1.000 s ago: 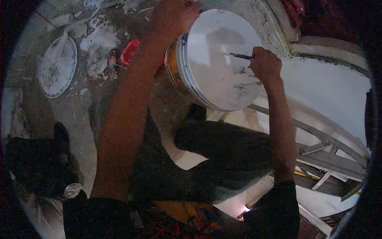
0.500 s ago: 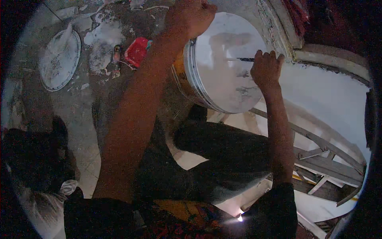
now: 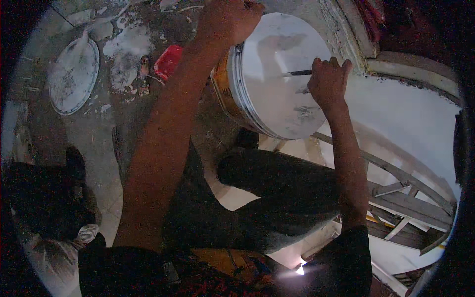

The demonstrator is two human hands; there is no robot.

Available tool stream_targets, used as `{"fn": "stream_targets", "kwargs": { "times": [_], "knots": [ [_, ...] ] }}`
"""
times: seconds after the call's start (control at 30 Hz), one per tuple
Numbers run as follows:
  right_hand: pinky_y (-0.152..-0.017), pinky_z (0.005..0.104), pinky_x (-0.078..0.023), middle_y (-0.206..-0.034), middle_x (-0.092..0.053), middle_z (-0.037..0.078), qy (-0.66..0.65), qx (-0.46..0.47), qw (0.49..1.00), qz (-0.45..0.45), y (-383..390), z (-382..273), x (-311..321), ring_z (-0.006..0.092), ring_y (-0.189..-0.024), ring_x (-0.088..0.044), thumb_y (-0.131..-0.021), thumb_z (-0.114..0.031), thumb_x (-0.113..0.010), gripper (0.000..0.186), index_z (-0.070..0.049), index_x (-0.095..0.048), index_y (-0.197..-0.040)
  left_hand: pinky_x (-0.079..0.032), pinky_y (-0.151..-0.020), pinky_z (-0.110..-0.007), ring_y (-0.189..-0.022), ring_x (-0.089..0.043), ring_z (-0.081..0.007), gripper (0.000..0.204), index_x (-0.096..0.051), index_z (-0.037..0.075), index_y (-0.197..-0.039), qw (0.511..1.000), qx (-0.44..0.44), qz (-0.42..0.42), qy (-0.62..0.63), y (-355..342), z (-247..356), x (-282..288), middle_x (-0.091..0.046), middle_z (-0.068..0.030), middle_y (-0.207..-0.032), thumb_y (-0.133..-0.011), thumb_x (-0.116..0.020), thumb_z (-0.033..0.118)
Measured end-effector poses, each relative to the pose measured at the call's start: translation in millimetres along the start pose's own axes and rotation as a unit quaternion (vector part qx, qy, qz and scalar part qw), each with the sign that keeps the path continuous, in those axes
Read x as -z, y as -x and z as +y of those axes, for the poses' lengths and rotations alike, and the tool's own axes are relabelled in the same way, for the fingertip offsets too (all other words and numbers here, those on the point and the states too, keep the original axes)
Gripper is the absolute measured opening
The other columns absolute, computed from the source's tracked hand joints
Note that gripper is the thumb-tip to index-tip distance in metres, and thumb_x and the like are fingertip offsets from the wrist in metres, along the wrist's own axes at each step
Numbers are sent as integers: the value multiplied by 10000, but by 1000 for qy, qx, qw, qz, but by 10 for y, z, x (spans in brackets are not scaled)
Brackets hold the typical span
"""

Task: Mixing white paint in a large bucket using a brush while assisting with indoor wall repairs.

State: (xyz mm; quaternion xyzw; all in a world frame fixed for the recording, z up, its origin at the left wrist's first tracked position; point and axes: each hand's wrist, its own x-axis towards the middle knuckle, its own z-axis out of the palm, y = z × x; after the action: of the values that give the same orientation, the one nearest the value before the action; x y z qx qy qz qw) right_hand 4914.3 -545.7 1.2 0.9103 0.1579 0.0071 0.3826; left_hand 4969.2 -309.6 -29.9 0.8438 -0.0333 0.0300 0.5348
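Note:
A large bucket (image 3: 225,99) with orange sides has a glossy, reflective white top; I cannot tell whether this is paint or a lid. My left hand (image 3: 237,22) is closed on the bucket's upper left rim, its fingertips partly hidden. My right hand (image 3: 329,81) is closed around a thin dark tool (image 3: 299,73), held flat over the right part of the white surface, its tip pointing left to the middle. Left of my left forearm a red container (image 3: 167,63) lies on the paint-splattered floor, beside some small objects (image 3: 144,74) too unclear to name.
A white round lid (image 3: 69,79) smeared with pale material lies at the left. My bent dark-clothed legs are below the bucket. At the right are a curved white surface (image 3: 401,109), grey framework (image 3: 415,218) and a ledge (image 3: 410,67). A dark heap (image 3: 44,193) sits at lower left.
Over the last second my left hand has shifted a little to the right along the rim. My right hand has moved only slightly, still holding the tool over the white surface.

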Motion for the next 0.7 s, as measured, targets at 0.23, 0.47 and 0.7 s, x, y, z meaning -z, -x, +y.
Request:
{"fn": "stream_targets", "kwargs": {
  "times": [0.23,0.47,0.7],
  "knots": [
    [-842,498,-281,-685,-585,82,-53,14,998,-13,-11,-21,114,251,-815,-559,-718,-124,-560,80,-91,-592,-784,-451,-679,-398,-730,-583,-296,303,-574,-9,-890,999,26,-25,-5,-19,34,16,-596,-177,-796,-829,-521,283],
    [-901,579,-276,-789,-621,118,-141,72,986,-54,-34,-158,206,297,-872,-569,-666,-172,-598,215,-78,-588,-859,-491,-744,-454,-781,-618,-370,325,-632,36,-847,998,-55,31,-25,-227,-339,-215,-634,-200,-839,-763,-548,340],
    [-870,552,-336,-812,-589,126,-167,89,982,8,36,17,-315,303,-864,-554,-684,-141,-571,198,-57,-571,-864,-493,-679,-474,-707,-618,-376,217,-601,-19,-764,999,-22,38,-4,-69,-161,-101,-600,-238,-727,-748,-535,187]
  ]
}}
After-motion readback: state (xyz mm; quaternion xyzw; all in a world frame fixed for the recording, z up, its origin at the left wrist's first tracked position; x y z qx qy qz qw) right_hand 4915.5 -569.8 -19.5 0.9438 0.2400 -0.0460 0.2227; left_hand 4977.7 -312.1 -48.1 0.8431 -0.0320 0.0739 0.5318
